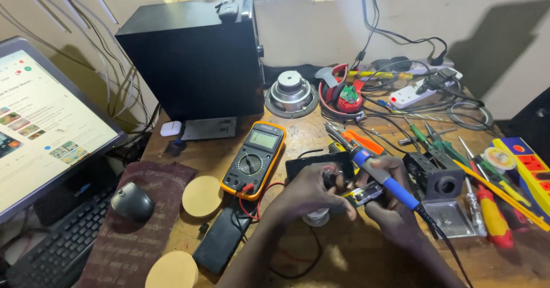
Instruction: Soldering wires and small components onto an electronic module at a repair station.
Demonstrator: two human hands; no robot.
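Note:
My right hand (395,210) grips a blue-handled soldering iron (382,178), its tip pointing up-left toward a small circuit board (362,195) in the middle of the wooden bench. My left hand (312,193) pinches something small right at that board, over a black flat device (321,163); what the fingers hold is hidden. A roll of solder (316,216) lies just below the left hand. An orange-cased multimeter (254,156) lies to the left, its red and black leads running toward my hands.
Black speaker box (195,53) at the back, a bare speaker driver (291,92) beside it. Soldering stand (438,182), screwdrivers (487,210) and pliers crowd the right. Laptop screen (40,122), keyboard (51,251), mouse (132,201) and two round wooden discs (201,195) lie left.

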